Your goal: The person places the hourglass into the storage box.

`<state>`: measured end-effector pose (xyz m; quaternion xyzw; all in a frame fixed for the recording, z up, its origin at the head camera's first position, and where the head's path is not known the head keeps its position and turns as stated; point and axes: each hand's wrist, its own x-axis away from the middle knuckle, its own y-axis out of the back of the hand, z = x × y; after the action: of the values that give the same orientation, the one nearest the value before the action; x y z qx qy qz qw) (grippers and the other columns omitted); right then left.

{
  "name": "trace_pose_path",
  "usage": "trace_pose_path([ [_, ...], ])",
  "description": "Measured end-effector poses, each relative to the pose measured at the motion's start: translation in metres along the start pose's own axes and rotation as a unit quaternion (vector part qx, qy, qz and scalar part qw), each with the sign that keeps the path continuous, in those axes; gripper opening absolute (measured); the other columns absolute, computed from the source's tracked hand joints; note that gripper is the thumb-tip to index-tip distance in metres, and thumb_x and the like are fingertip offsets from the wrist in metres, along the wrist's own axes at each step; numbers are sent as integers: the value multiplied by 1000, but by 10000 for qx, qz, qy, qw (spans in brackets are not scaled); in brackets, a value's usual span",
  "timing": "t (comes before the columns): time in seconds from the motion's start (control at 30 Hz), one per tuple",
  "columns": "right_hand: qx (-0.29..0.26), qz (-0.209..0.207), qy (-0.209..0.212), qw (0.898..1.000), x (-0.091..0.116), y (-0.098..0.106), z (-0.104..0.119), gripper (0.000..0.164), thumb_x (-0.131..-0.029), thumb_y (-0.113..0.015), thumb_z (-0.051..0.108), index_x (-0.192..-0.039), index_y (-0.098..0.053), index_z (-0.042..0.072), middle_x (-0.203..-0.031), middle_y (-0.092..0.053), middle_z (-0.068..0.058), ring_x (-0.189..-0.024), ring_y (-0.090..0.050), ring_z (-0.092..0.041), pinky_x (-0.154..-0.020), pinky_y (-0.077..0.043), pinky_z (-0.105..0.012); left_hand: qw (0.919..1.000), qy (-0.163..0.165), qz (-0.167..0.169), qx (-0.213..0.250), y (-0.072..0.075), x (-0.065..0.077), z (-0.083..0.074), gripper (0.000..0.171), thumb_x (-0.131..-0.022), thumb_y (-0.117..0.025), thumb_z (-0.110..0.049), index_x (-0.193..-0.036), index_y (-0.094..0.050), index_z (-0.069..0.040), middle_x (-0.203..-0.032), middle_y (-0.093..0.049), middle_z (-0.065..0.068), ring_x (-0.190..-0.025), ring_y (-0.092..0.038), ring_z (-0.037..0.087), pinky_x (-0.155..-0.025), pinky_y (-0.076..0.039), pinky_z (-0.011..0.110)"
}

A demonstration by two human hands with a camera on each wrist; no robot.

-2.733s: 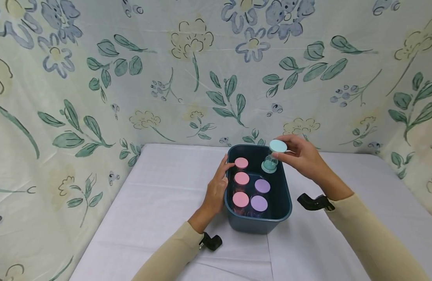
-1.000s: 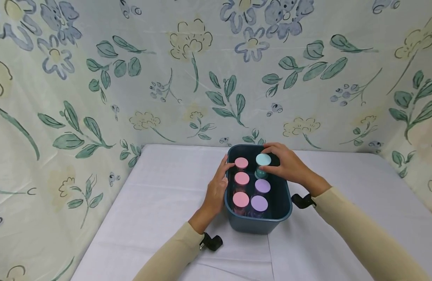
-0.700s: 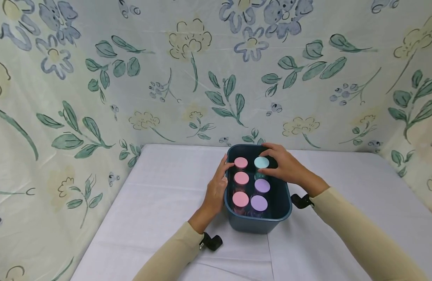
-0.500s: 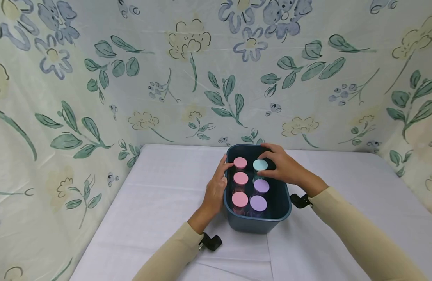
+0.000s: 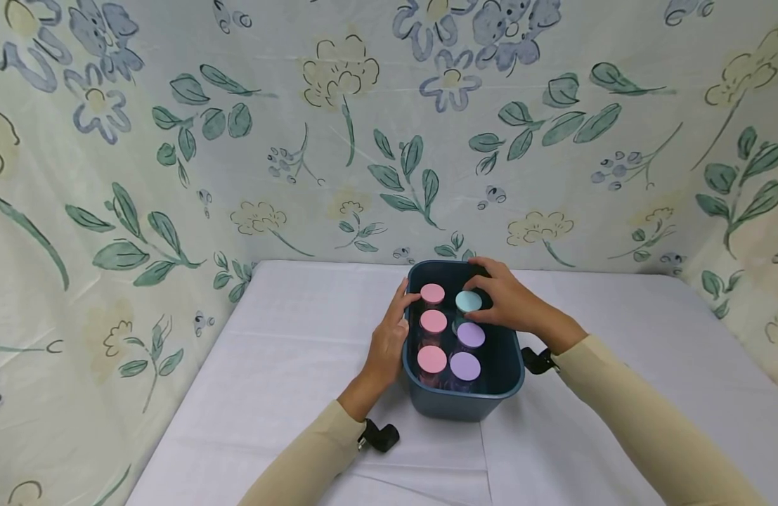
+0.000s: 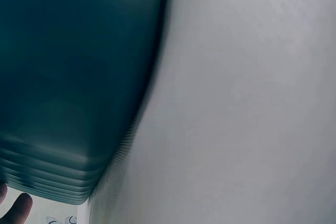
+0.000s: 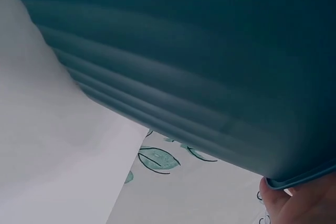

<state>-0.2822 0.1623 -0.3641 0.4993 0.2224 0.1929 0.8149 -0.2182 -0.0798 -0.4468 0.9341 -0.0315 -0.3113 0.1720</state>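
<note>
In the head view a dark blue plastic bin stands on the white cloth. My left hand holds its left wall, one digit over the rim and the other fingers along the outside. My right hand reaches over the right rim at the far end. Its thumb and fingers pinch around the teal cap of an hourglass, upright inside the bin. Pink-capped hourglasses, such as the nearest one, line the left side. Two purple-capped ones, the nearer purple hourglass included, stand in front of the teal one.
A white cloth covers the table around the bin. Behind it hangs a floral curtain. Both wrist views are mostly filled by the bin's outer wall. Black cameras sit at the wrists.
The right hand has brought the teal hourglass from over the bin's right rim leftward and down, behind the purple ones. The left hand and bin have stayed in place.
</note>
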Motion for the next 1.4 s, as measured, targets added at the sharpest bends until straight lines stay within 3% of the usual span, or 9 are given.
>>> trace_pose_path([
  [0.67, 622, 121, -22, 9980, -1, 2, 9, 42, -72, -84, 20, -110, -71, 9, -150, -28, -22, -135, -24, -43, -104, -30, -65, 10000, -71, -32, -42, -1, 0, 3, 50, -98, -23, -23, -143, -43, -15, -160, -20, 1, -145, -21, 18, -113, -24, 51],
  [1.0, 908, 159, -81, 9957, -2, 1, 12, 40, -72, -84, 22, -109, -72, 11, -151, -27, -21, -136, -23, -42, -104, -31, -65, 9999, 78, 37, -59, 0, -1, -1, 50, -98, -23, -26, -144, -41, -15, -161, -18, 0, -146, -18, 16, -113, -24, 50],
  [1.23, 858, 162, -32, 9962, -2, 2, 13, 42, -73, -83, 23, -111, -72, 11, -150, -26, -22, -136, -23, -43, -104, -29, -66, 10000, 51, -7, -31, -1, -1, 2, 49, -98, -24, -20, -144, -42, -16, -160, -19, -1, -146, -19, 17, -112, -24, 50],
  [1.4, 690, 170, 42, 9975, -1, 2, 9, 44, -74, -82, 24, -114, -71, 11, -150, -26, -21, -135, -23, -42, -104, -28, -66, 10000, 40, -18, -57, -1, 0, 3, 50, -98, -23, -24, -144, -42, -17, -160, -19, -1, -146, -19, 16, -113, -25, 49],
])
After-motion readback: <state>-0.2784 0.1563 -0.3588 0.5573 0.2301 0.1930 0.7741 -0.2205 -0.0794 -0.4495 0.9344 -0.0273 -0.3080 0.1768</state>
